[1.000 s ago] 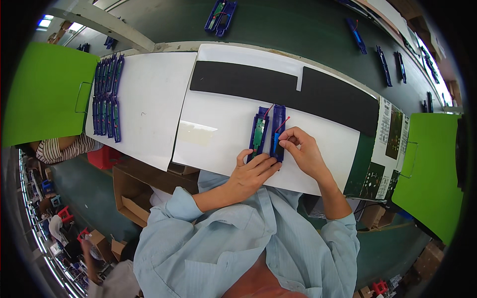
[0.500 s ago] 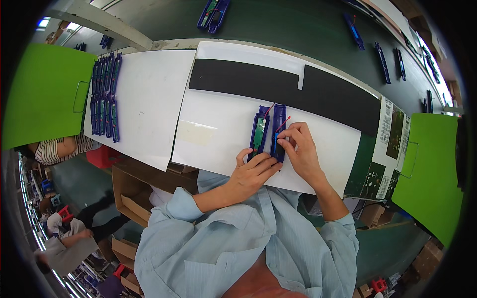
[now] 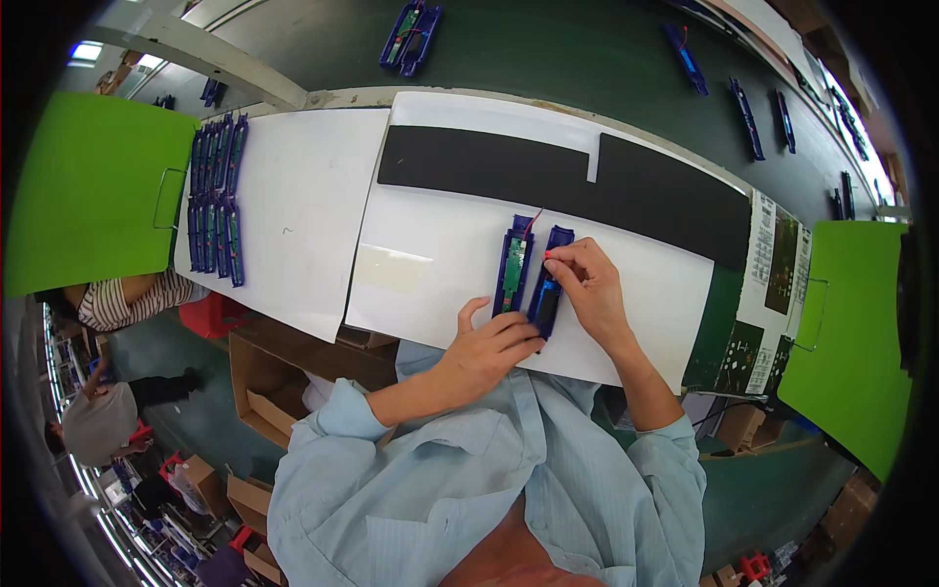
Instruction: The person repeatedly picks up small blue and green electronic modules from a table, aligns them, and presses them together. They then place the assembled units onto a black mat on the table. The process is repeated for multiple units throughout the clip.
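Observation:
Two long dark-blue plastic half-shells lie side by side on the white work surface. The left half-shell point(image 3: 499, 298) carries a green circuit board point(image 3: 514, 262), with a thin red wire point(image 3: 534, 219) rising from its far end. In the right half-shell point(image 3: 559, 236) a bright blue part point(image 3: 551, 291) is visible. My left hand point(image 3: 484, 352) is spread, thumb apart, its fingertips at the near ends of the shells; slight blur hides exactly what they touch. My right hand point(image 3: 594, 292) pinches a small red connector point(image 3: 549, 254) over the right shell.
Black mats point(image 3: 484, 161) lie beyond the shells. Filled blue shells point(image 3: 217, 201) stand in rows at the left, beside a green panel point(image 3: 98, 196); another green panel point(image 3: 851, 323) is at the right. More shells point(image 3: 409, 41) rest on the dark-green belt point(image 3: 558, 54). Cardboard boxes point(image 3: 274, 377) sit below.
My right hand has taken hold of the red connector at the wire's end. The right half-shell has tilted slightly and shifted nearer me. My left fingers have loosened from the left half-shell.

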`<state>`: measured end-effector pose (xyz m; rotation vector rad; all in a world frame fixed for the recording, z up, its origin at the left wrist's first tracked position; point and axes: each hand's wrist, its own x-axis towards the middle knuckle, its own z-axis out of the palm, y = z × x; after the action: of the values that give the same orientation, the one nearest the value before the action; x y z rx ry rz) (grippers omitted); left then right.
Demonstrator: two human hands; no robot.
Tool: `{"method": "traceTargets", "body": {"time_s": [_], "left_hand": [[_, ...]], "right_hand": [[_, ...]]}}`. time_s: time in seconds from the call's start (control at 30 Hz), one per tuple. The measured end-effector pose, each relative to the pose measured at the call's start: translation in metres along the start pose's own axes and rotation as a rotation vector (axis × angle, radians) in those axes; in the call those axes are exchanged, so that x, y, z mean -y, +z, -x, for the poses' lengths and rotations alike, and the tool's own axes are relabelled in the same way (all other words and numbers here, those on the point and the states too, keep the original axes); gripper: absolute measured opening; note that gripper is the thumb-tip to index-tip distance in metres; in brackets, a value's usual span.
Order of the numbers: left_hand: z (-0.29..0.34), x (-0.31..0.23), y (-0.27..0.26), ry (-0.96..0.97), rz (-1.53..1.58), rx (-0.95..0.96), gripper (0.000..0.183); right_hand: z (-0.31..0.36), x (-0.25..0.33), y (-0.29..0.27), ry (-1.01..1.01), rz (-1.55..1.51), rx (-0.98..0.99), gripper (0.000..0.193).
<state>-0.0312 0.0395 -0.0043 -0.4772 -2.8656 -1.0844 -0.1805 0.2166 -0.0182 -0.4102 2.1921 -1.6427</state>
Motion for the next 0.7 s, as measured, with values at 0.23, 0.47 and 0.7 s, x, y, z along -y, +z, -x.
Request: {"method": "traceTargets", "body": {"time_s": [0.23,0.47,0.7], "left_hand": [[-0.064,0.04,-0.02,0.042,-0.339,-0.344,0.032],[-0.062,0.048,-0.009,0.046,-0.34,-0.322,0.019],[-0.043,0.026,0.013,-0.381,0.273,-0.341,0.013]], "right_hand": [[0.003,0.007,0.009,-0.061,0.06,-0.005,0.009],[0.013,0.007,0.012,-0.048,0.042,0.035,0.008],[0.022,-0.013,0.024,-0.038,-0.109,-0.015,0.009]]}}
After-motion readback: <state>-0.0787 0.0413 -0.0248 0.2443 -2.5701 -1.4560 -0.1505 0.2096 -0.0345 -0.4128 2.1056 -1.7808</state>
